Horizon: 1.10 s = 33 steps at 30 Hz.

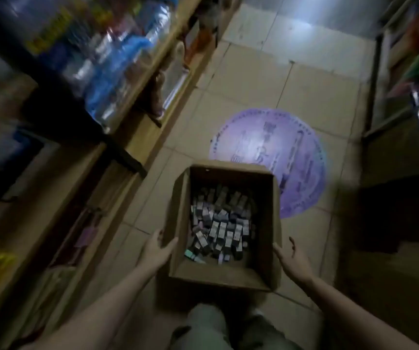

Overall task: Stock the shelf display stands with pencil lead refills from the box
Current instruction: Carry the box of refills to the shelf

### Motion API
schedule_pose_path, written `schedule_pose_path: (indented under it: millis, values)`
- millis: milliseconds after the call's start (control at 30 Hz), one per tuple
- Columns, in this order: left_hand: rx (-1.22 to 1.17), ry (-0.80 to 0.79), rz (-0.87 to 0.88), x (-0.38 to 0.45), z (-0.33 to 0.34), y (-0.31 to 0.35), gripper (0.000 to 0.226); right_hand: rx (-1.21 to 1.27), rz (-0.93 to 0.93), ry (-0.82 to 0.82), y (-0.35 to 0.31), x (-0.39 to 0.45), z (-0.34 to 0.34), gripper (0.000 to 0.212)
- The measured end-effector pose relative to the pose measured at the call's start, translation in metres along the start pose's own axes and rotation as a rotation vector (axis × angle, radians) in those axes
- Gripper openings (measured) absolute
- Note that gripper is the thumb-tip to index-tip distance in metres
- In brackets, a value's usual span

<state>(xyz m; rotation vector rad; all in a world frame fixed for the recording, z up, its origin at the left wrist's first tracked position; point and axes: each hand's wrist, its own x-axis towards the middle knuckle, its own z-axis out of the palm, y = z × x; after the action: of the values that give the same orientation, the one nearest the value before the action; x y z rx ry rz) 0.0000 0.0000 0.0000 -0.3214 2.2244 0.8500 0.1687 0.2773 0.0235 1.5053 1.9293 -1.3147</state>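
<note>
With my left hand (158, 246) and right hand (289, 256) flat and unclenched against the sides of the box (224, 272) on the floor, refills (219, 223) inside, I should press evenly and lift level.

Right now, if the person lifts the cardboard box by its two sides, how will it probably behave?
The cardboard box looks thin-walled with loose flaps, so its sides may flex. The small refill packs lie loose and cover only the bottom, so it is probably light, and tilting would make them slide.
</note>
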Motion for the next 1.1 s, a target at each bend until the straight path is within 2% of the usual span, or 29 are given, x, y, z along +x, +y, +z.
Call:
schedule_pose_path:
  millis: [67,133,200,300,400,567,700,800,967,1100]
  values:
    - [0.0,-0.032,0.049,0.038,0.029,-0.015,0.075,0.023,-0.038,0.073,0.023,0.038,0.023,0.066]
    - [-0.016,-0.035,0.068,0.073,0.053,-0.027,0.074,0.049,-0.023,0.052,0.042,0.075,0.042,0.063]
    - [-0.025,0.024,0.096,0.091,0.072,-0.041,0.073,0.09,-0.033,0.03,0.064,0.099,0.059,0.057]
    - [0.006,0.109,0.144,0.106,0.088,-0.056,0.07,0.119,-0.081,0.083,0.085,0.114,0.074,0.047]
    - [0.068,0.148,0.155,0.109,0.092,-0.057,0.057,0.123,-0.092,0.136,0.089,0.116,0.082,0.033]
    - [0.138,0.188,0.233,0.087,0.071,-0.019,0.042,0.09,-0.048,0.149,0.061,0.099,0.056,0.031]
    - [0.188,0.148,0.268,0.025,0.024,0.033,0.038,0.077,0.009,0.143,0.021,0.029,0.001,0.023]
    - [0.171,0.117,0.255,-0.051,-0.024,0.071,0.041,0.088,0.027,0.101,-0.016,-0.049,-0.048,0.025]
    - [0.165,0.084,0.347,-0.185,-0.11,0.15,0.04,0.004,-0.057,0.138,-0.088,-0.182,-0.137,0.028]
    - [0.261,0.054,0.366,-0.271,-0.176,0.203,0.039,0.002,-0.1,0.197,-0.125,-0.283,-0.197,0.028]
